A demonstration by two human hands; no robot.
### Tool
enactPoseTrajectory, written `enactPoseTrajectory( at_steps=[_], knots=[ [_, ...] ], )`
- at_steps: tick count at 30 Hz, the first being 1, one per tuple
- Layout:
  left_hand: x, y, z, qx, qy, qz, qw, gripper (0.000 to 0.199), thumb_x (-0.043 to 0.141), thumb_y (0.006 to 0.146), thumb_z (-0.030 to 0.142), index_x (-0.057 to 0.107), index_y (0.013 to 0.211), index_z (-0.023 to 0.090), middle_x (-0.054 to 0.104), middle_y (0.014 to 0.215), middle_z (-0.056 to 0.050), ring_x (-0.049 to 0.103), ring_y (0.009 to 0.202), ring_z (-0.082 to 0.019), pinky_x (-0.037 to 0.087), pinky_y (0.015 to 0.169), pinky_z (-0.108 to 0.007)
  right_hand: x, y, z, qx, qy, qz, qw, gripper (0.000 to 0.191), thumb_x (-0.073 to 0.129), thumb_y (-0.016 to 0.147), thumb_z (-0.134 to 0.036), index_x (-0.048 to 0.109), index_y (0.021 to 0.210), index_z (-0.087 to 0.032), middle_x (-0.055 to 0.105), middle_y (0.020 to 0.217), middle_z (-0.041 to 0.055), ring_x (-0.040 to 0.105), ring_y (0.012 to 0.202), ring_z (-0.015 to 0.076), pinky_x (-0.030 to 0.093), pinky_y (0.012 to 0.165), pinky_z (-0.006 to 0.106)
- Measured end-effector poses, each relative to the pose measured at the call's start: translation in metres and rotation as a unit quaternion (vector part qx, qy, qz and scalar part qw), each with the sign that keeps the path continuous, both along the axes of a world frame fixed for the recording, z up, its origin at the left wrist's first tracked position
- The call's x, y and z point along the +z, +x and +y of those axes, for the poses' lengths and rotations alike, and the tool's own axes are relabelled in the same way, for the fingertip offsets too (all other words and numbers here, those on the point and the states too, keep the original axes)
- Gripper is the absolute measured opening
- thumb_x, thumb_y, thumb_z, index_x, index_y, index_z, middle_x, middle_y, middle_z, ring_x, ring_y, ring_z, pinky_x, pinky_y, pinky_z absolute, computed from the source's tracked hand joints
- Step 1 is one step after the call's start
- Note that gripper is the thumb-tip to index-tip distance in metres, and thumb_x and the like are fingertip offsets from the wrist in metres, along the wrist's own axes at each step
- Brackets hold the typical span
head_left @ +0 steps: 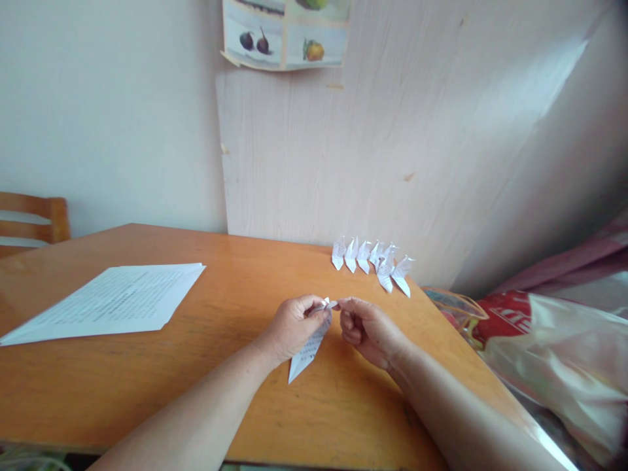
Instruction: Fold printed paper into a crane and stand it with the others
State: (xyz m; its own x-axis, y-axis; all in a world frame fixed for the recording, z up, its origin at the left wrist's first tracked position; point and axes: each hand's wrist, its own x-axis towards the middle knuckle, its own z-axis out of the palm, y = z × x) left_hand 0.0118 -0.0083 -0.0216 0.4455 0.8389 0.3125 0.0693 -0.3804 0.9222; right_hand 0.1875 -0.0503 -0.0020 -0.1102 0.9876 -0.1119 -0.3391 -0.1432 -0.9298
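Observation:
Over the middle of the table, my left hand [295, 327] pinches a white origami paper figure [307, 353] between thumb and fingers. Printed text shows on the paper, and a long pointed end hangs down below the hand. At the paper's upper end, my right hand [370, 329] grips a small narrow tip between thumb and forefinger, its other fingers curled in. The fingers hide part of the folds. Farther back stand several finished-looking origami paper figures [364, 257] with pointed ends, grouped near the table's back right corner.
A stack of printed paper sheets [122, 297] lies at the left of the wooden table [220, 392]. Past its right edge are plastic bags [554, 347]. Behind the table rises a wall [294, 157] with a fruit poster [289, 39]. A wooden chair [59, 219] stands far left.

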Motion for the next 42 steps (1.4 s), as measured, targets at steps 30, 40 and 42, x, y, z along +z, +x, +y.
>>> enactPoseTrajectory(
  at_steps=[30, 40, 42],
  knots=[
    [-0.001, 0.000, 0.002, 0.010, 0.015, 0.005, 1.000, 0.022, 0.063, 0.088, 0.038, 0.068, 0.084, 0.017, 0.064, 0.076, 0.000, 0.056, 0.073, -0.016, 0.042, 0.068, -0.025, -0.005, -0.007, 0.000, -0.051, 0.062, -0.070, 0.994, 0.027, 0.074, 0.075, -0.038, 0.057, 0.068, -0.018, 0.045, 0.053, -0.0056, 0.031, 0.046, 0.0071, 0.017, 0.043, 0.025],
    [0.006, -0.002, -0.002, 0.010, -0.008, -0.007, 1.000, 0.021, 0.064, 0.085, 0.037, 0.069, 0.089, 0.017, 0.065, 0.080, -0.001, 0.058, 0.076, -0.017, 0.044, 0.071, -0.025, -0.009, 0.002, 0.005, -0.093, 0.071, -0.078, 0.990, 0.023, 0.070, 0.076, -0.036, 0.056, 0.067, -0.020, 0.047, 0.055, -0.0048, 0.035, 0.046, 0.0082, 0.020, 0.043, 0.026],
    [0.007, -0.002, -0.002, 0.010, -0.012, -0.009, 1.000, 0.020, 0.064, 0.085, 0.035, 0.069, 0.091, 0.017, 0.066, 0.081, -0.001, 0.058, 0.078, -0.017, 0.045, 0.072, -0.026, -0.009, 0.000, 0.004, -0.091, 0.076, -0.093, 0.989, 0.022, 0.069, 0.077, -0.035, 0.056, 0.068, -0.020, 0.048, 0.056, -0.0047, 0.035, 0.047, 0.0083, 0.021, 0.044, 0.026]
  ],
)
